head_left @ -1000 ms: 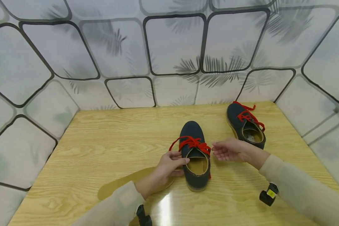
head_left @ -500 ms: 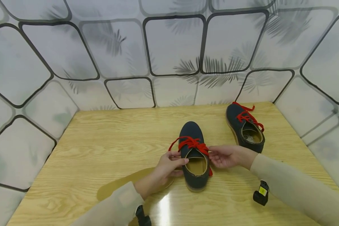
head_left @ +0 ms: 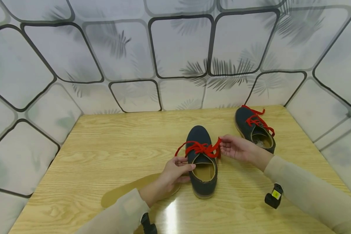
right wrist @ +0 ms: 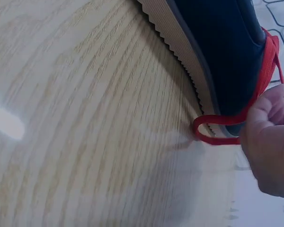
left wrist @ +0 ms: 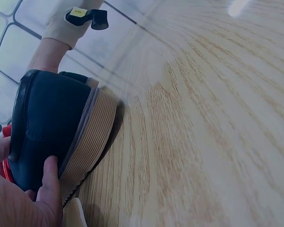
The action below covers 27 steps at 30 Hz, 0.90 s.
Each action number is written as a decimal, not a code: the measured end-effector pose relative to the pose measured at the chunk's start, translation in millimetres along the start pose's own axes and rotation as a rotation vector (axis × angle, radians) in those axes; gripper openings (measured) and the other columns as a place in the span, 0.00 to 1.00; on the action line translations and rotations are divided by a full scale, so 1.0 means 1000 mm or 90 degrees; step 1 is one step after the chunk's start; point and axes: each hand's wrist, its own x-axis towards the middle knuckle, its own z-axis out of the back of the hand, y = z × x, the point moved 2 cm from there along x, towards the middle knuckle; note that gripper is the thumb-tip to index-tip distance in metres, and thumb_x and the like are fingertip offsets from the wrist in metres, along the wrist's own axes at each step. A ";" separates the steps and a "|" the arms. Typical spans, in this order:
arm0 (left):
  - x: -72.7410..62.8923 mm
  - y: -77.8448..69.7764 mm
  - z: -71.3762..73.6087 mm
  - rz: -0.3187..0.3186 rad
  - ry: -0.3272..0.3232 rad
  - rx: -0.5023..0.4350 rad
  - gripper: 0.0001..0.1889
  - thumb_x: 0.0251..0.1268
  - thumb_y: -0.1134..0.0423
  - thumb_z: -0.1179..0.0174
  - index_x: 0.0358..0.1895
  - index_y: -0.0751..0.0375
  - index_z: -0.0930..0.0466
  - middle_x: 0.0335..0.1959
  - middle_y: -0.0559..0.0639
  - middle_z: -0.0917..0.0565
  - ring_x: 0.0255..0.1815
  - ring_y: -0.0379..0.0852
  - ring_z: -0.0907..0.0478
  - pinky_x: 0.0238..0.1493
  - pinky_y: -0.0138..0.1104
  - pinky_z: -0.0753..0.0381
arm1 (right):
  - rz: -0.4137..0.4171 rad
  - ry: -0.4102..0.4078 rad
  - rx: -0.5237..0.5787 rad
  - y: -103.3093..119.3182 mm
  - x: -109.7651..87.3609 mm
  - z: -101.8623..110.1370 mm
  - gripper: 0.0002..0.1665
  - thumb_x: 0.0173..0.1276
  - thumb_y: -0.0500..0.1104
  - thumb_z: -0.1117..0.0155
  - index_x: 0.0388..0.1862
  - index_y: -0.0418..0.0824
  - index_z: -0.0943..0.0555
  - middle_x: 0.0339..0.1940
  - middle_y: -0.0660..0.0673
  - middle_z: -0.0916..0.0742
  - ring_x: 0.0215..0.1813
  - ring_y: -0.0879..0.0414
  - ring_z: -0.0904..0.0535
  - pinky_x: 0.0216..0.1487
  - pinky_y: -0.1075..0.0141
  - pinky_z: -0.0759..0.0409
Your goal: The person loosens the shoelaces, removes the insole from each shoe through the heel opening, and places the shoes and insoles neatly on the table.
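A navy shoe (head_left: 199, 131) with a tan ridged sole (left wrist: 92, 139) stands upright on the table, toe pointing away. My left hand (head_left: 172, 172) grips its left side, the thumb at the rim of the opening and the fingers against the outer wall. At the shoe's right, my right hand (head_left: 237, 149) pinches a red shoelace (head_left: 199, 148) between thumb and fingertips. That lace is drawn up and to the right from the knot area, and a loop of it hangs below the hand (right wrist: 270, 137) in the right wrist view. The other end of the lace droops over the shoe's left side.
A second navy shoe (head_left: 243, 122) with red laces sits behind my right hand, partly covered by it. Under my left forearm lies a flat tan insole-shaped piece (head_left: 117, 197) on the wooden table (head_left: 120, 139). A patterned cloth wall (head_left: 178, 45) encloses the back and sides.
My right hand came in from the right to the shoe's side, took hold of the red shoelace, and lifted it up and rightward. My left hand and the shoe stayed in place.
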 end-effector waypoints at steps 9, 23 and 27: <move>0.000 0.000 -0.001 0.001 -0.003 0.001 0.28 0.53 0.67 0.33 0.57 0.68 0.33 0.43 0.54 0.23 0.34 0.42 0.20 0.35 0.38 0.15 | -0.065 -0.017 -0.311 -0.016 -0.003 -0.004 0.10 0.71 0.37 0.51 0.31 0.37 0.24 0.19 0.51 0.21 0.20 0.65 0.26 0.24 0.77 0.25; -0.001 -0.001 0.000 0.002 -0.007 -0.001 0.28 0.53 0.67 0.33 0.57 0.68 0.33 0.42 0.54 0.23 0.34 0.43 0.20 0.36 0.39 0.15 | 0.071 0.053 -0.468 0.010 0.015 -0.004 0.20 0.62 0.32 0.39 0.52 0.27 0.28 0.34 0.50 0.17 0.35 0.59 0.22 0.42 0.67 0.22; -0.001 -0.001 0.000 0.001 -0.008 0.005 0.28 0.53 0.66 0.33 0.57 0.68 0.33 0.43 0.54 0.23 0.34 0.43 0.20 0.36 0.39 0.15 | 0.020 0.084 -0.499 0.021 0.019 -0.006 0.14 0.62 0.34 0.37 0.47 0.33 0.23 0.35 0.51 0.16 0.37 0.58 0.22 0.47 0.65 0.22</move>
